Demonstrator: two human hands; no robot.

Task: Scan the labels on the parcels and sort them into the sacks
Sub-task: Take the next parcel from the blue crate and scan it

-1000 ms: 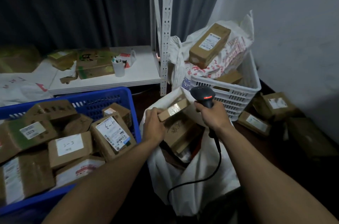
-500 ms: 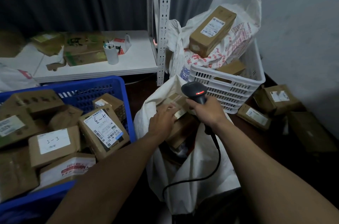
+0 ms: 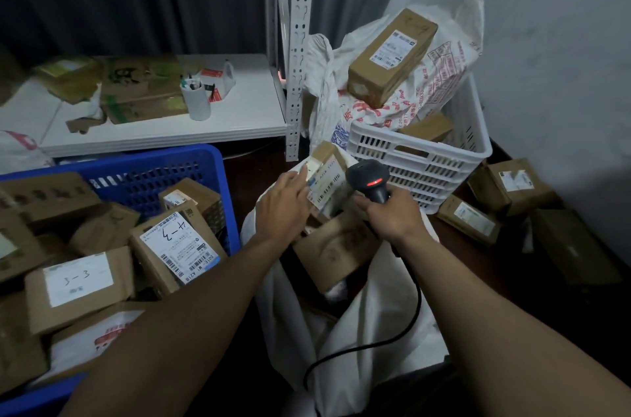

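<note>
Dark floor [image 3: 485,266] has got the blue crate [image 3: 136,160], white sack [image 3: 375,331], white basket [image 3: 426,160] and a few loose boxes [image 3: 467,215], white shelf [image 3: 246,116] has cardboard [image 3: 143,92] and a pen cup [image 3: 196,102].

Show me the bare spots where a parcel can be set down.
Bare: the white shelf between the pen cup and the upright post. Crowded: the blue crate and white basket are piled with parcels, and the left hand and right hand are over the sack mouth.
</note>
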